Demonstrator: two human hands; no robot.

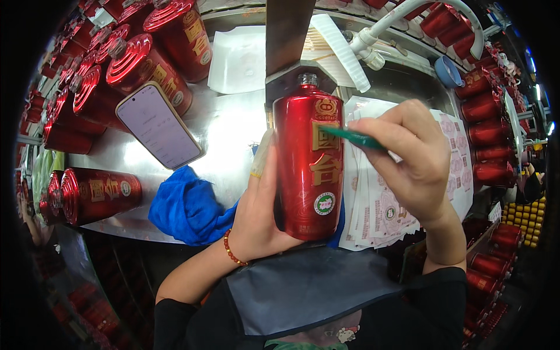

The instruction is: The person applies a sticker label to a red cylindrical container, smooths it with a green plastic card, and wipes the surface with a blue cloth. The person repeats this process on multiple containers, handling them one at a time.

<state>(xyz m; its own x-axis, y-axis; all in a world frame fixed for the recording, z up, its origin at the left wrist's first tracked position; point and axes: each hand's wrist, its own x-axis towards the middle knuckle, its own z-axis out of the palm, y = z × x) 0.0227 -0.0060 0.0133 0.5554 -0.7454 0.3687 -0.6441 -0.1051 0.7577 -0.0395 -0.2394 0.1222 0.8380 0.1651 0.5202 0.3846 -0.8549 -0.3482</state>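
A glossy red bottle (309,201) with raised gold characters, a round white-and-green sticker and a bare clear neck lies in front of me, neck pointing away. My left hand (259,216) grips it along the left side, thumb by its base; a pale cover sits on one fingertip. In my right hand (411,154), a slim green tool (357,139) is pinched between thumb and fingers. Its tip reaches the upper gold character; I cannot make out its exact kind. Under my right forearm lies a fanned stack of printed sheets (373,204).
Left of the bottle are a crumpled blue cloth (189,207), a propped phone (158,125) and several red bottles (149,61). Farther back stand a metal post (287,35), a white tray (236,61), a white pipe (402,17) and a blue bowl (447,71). More red bottles (493,119) line the right.
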